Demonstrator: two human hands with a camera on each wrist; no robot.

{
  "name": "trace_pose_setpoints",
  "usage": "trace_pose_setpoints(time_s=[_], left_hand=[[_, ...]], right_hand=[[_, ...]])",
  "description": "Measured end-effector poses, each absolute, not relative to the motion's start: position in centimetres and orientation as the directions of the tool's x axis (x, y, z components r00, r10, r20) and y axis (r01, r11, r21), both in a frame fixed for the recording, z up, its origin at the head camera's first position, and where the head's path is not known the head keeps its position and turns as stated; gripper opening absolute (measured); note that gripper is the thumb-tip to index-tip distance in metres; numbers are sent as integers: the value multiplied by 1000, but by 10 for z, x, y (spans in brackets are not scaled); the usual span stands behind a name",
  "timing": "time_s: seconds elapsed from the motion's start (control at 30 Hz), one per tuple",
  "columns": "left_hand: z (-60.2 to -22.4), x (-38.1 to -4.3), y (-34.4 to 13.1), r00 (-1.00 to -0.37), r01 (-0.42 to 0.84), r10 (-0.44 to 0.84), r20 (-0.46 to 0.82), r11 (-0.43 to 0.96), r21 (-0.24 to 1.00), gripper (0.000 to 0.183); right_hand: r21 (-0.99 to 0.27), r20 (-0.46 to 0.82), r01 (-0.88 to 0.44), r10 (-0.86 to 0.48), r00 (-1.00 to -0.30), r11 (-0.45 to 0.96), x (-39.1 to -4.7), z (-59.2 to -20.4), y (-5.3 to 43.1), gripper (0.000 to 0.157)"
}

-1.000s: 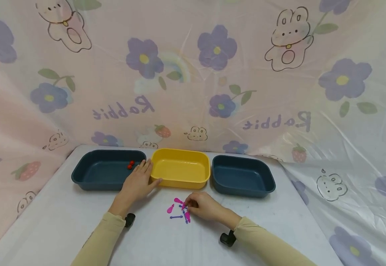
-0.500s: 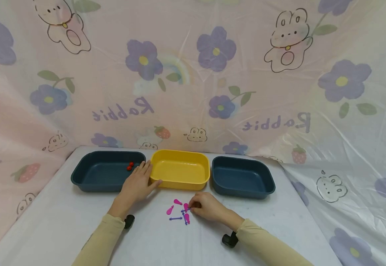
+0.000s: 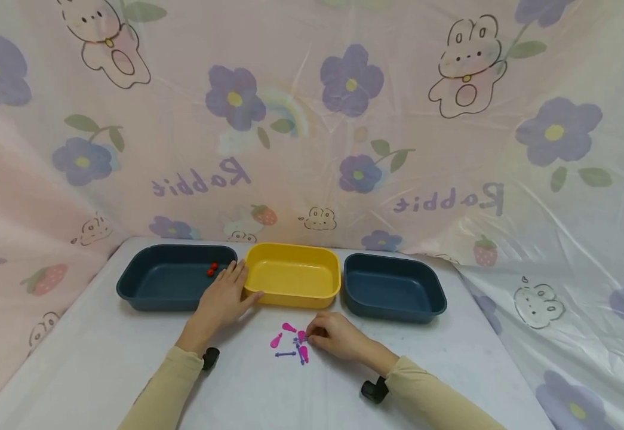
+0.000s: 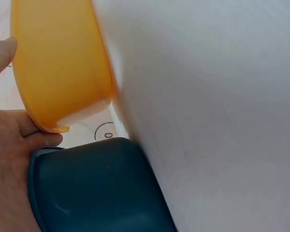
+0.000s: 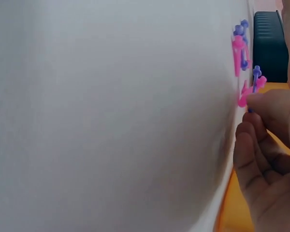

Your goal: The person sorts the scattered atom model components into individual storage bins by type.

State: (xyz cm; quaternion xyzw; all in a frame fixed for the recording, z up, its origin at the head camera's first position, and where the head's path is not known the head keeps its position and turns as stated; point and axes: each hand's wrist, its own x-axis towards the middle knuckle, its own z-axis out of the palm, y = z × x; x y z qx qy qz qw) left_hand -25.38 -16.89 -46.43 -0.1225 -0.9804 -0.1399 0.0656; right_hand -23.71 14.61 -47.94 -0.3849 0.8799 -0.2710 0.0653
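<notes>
My right hand pinches one end of a small purple stick with knobbed ends between thumb and fingers, low over the white table. Right beside its fingertips lie several pink drop-shaped pieces, one of them overlapping another purple stick. A further purple stick lies flat to the left. My left hand rests with its fingers extended across the adjoining rims of the left dark blue bin and the yellow bin; its thumb is at the yellow bin's front.
Small red pieces lie inside the left dark blue bin. To the right of the yellow bin stands a second dark blue bin. A patterned cloth hangs behind the row. Each wrist carries a black camera.
My right hand has shifted slightly right, from a pink piece onto the purple stick, which it now pinches. The left hand stays in place on the rims.
</notes>
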Motion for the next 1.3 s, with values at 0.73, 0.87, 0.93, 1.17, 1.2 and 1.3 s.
trace_pose_setpoints(time_s=[0.73, 0.87, 0.93, 1.17, 1.2, 1.3], left_hand=[[-466, -256, -170, -961, 259, 219, 167, 926, 276, 92], [-466, -255, -170, -963, 254, 215, 163, 928, 272, 92], [-466, -255, -169, -964, 248, 210, 162, 930, 273, 91], [-464, -253, -168, -965, 247, 210, 156, 928, 280, 90], [-464, -253, -168, -965, 247, 210, 155, 928, 280, 91], [-464, -253, -168, -966, 243, 208, 150, 929, 279, 91]], right_hand=[[-594, 315, -624, -566, -762, 509, -238, -447, 151, 8], [-602, 358, -618, -521, -775, 506, -249, -445, 151, 7], [-599, 373, -612, -497, -784, 516, -256, -443, 150, 7], [-585, 408, -598, -438, -801, 548, -281, -440, 146, 6], [-586, 409, -595, -434, -803, 549, -284, -439, 145, 6], [-590, 395, -577, -421, -817, 565, -294, -438, 143, 6]])
